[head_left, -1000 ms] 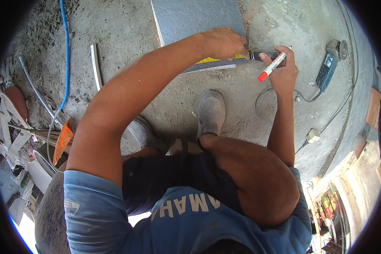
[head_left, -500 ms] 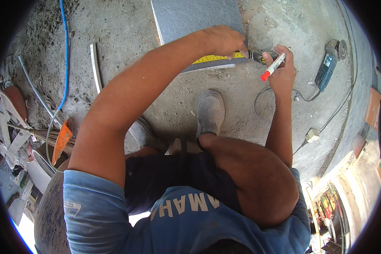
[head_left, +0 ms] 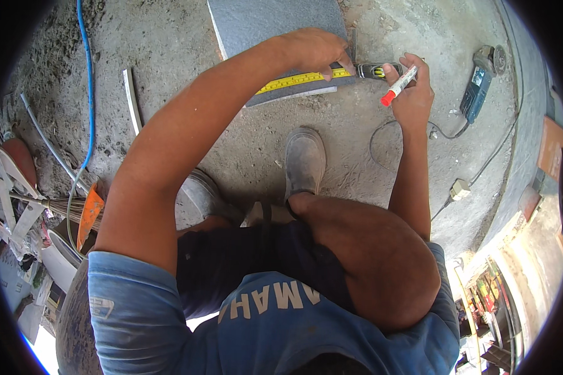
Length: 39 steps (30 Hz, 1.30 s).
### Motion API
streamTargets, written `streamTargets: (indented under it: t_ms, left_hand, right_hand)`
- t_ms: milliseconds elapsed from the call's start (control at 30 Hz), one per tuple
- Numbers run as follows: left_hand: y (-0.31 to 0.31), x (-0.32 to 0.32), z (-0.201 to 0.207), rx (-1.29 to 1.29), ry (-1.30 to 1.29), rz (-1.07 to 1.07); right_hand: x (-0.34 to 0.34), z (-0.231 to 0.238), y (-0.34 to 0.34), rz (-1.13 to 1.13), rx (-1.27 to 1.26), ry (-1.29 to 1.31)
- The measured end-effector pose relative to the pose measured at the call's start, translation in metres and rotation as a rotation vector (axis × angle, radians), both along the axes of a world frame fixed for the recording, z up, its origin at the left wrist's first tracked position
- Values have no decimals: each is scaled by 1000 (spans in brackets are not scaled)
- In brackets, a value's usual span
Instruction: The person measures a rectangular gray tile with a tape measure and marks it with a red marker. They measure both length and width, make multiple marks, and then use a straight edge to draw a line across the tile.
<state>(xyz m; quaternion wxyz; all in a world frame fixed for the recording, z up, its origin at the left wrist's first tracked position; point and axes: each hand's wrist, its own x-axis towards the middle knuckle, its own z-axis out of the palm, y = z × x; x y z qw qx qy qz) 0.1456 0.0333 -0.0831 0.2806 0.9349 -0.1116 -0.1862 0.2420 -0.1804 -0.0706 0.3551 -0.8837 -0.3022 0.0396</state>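
Half curled: left grip [head_left: 322,53], fingertips at the right end of the yellow tape blade [head_left: 297,80]; whether it pinches, I cannot tell. Blade lies across the near part of the grey slab [head_left: 275,25]. I read the right grip [head_left: 414,94] as closed around the red-capped marker [head_left: 399,86], thumb at the tape case [head_left: 372,71], just right of the slab. Grinder [head_left: 476,94] lies farther right.

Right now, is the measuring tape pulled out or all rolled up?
Pulled out: its yellow blade stretches along the grey slab, outside the dark case.
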Motion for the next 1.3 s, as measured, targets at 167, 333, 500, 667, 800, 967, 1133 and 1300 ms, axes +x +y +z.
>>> streamTargets:
  t_ms: [167,333,500,667,800,967,1133,1300]
  left_hand:
    - [0,-1,-4,1,-24,8]
    - [-3,0,-1,6,-13,20]
    - [-2,-1,0,11,-1,29]
    - [0,-3,2,9,2,30]
    - [2,-3,-1,-6,2,20]
    - [-2,1,-2,-8,-13,20]
    - [-1,1,-5,-14,-10,42]
    - [-1,-1,-6,-3,-18,58]
  right_hand:
    - [-1,3,0,-30,-25,12]
    - [0,4,-1,-63,-43,-69]
    - [2,2,-7,-157,79,-242]
    - [-36,10,-12,98,447,-359]
    - [-86,6,5,533,401,5]
    - [-111,-21,24,634,299,121]
    - [-105,-36,38,608,306,6]
    - [-102,-45,36,632,259,6]
